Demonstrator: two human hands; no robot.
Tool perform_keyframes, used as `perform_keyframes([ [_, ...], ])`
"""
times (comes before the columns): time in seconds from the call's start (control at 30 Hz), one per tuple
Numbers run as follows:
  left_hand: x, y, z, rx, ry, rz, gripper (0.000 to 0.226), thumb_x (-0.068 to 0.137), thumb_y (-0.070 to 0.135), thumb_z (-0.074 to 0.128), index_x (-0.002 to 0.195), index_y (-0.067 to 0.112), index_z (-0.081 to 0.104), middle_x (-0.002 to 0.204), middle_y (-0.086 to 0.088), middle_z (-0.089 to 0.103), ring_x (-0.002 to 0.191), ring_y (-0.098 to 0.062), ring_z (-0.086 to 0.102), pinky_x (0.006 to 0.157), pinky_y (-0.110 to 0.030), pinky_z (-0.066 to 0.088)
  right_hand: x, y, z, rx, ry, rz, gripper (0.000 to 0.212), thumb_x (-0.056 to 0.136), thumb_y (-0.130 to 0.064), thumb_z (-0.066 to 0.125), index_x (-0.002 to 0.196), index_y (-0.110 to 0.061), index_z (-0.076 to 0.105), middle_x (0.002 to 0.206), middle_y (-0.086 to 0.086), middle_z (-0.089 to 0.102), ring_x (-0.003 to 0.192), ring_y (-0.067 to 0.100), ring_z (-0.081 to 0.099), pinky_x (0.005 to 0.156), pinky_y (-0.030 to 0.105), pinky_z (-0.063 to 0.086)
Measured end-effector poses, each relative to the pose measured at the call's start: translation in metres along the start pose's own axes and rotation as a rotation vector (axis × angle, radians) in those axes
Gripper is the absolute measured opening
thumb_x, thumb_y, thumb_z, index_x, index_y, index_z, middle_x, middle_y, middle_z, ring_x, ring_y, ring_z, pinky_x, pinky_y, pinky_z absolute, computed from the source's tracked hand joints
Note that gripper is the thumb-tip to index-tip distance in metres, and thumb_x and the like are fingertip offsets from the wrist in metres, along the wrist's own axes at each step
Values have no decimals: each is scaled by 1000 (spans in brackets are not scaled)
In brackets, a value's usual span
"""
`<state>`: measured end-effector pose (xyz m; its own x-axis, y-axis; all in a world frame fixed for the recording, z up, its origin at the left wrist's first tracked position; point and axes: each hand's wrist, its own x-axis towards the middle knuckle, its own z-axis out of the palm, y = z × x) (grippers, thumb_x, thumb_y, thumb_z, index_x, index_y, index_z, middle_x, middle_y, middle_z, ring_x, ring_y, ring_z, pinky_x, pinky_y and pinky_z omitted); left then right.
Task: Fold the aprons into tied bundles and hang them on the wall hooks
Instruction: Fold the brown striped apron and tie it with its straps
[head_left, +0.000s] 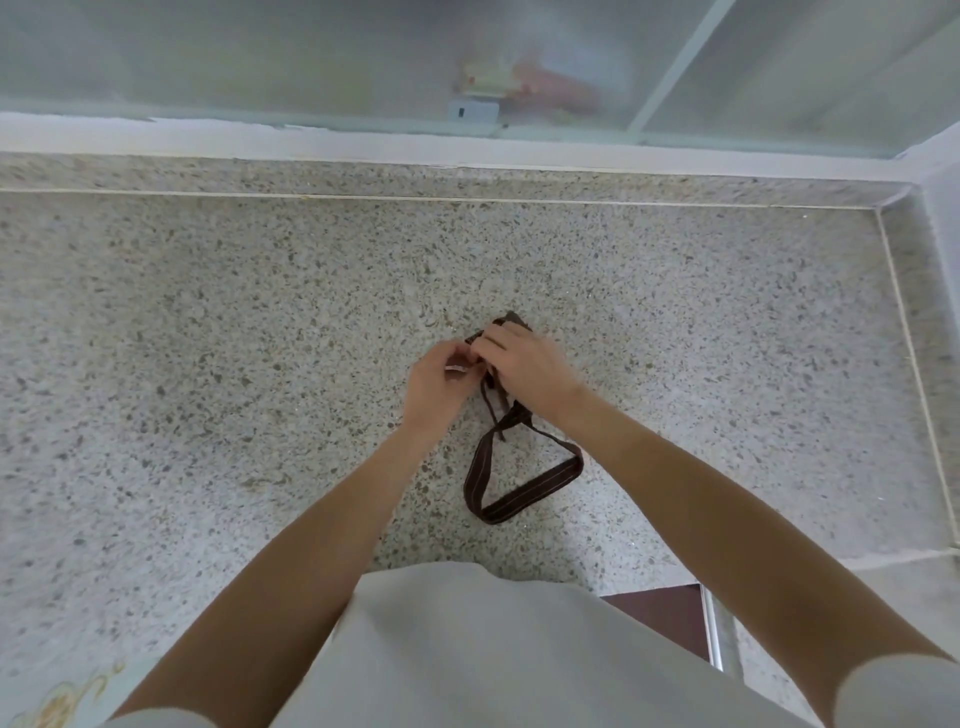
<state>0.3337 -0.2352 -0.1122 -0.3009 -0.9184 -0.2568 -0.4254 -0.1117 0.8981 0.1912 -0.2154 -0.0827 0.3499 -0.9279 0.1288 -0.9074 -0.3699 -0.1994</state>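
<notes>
A dark brown apron bundle (511, 322) lies on the speckled stone counter (234, 322), mostly hidden under my hands. Its striped neck loop (524, 493) trails toward me, flat on the counter. My right hand (524, 369) presses down on top of the bundle with fingers curled over it. My left hand (441, 379) pinches a thin tie strap at the bundle's left side. No wall hooks are in view.
A frosted glass window (311, 57) with a white sill (363, 140) runs along the back of the counter. The counter's raised rim (914, 332) closes it on the right. A dark red surface (660, 618) shows below the counter's front edge.
</notes>
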Motion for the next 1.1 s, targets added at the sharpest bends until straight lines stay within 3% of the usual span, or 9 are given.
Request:
perform_keyframes([
  [0.13,-4,-5,-2,26,-6,37,7,82,9,66,88,7,64,90,-5,59,78,-8,57,67,-7,44,-5,-8,4,-118,19,-33,21,83,-1,39,93,-7,57,91,7,62,71,17,61,37,21,31],
  [0.33,-12,-12,-15,-211,-71,-4,17,88,7,61,94,23,59,92,2,68,87,-12,66,82,-23,52,-4,-2,7,-13,-2,-64,26,72,7,69,85,-9,53,89,5,55,67,12,51,37,20,28],
  [0.47,-6,-14,-22,-94,-100,68,13,88,7,61,98,13,66,86,-3,70,81,-10,67,78,-19,52,-7,-7,6,-86,20,-87,18,73,0,72,82,-10,60,85,3,58,65,11,55,41,17,20],
  [0.57,-5,-13,-26,-42,-122,105,15,87,6,63,100,11,68,82,1,69,75,-1,63,72,-10,47,-7,-8,9,-65,65,-78,17,74,-3,74,86,-10,63,82,2,59,64,11,57,37,20,28],
  [0.7,-4,-16,-32,48,-208,113,13,86,9,64,98,13,64,85,5,67,77,-3,62,75,-13,48,-8,-4,14,-28,61,-121,17,77,-4,73,89,-12,65,88,0,62,74,11,60,42,17,31],
  [0.83,-3,-13,-37,293,-349,104,13,91,12,56,102,5,59,93,-4,63,84,-18,60,78,-30,49,-9,-5,19,132,137,-63,10,84,-9,60,82,-13,69,87,2,64,75,16,57,45,22,42],
  [0.9,-4,-11,-36,353,-242,98,13,88,13,59,97,5,60,91,-8,63,82,-20,59,75,-33,49,-9,-6,22,188,149,16,18,86,-18,56,85,-17,73,83,-1,66,78,17,56,47,23,45],
  [1.0,-9,-6,-28,316,-27,78,8,82,13,64,87,8,60,78,-4,64,70,-16,60,65,-28,50,-11,-9,23,241,136,171,12,83,-20,66,91,-20,76,82,-4,69,80,20,61,55,26,50],
  [1.1,-14,-7,-22,258,19,41,4,82,10,60,83,13,57,70,0,59,60,-13,53,56,-23,44,-15,-17,25,349,145,317,12,82,-19,68,92,-22,76,84,-5,70,83,18,61,62,28,51],
])
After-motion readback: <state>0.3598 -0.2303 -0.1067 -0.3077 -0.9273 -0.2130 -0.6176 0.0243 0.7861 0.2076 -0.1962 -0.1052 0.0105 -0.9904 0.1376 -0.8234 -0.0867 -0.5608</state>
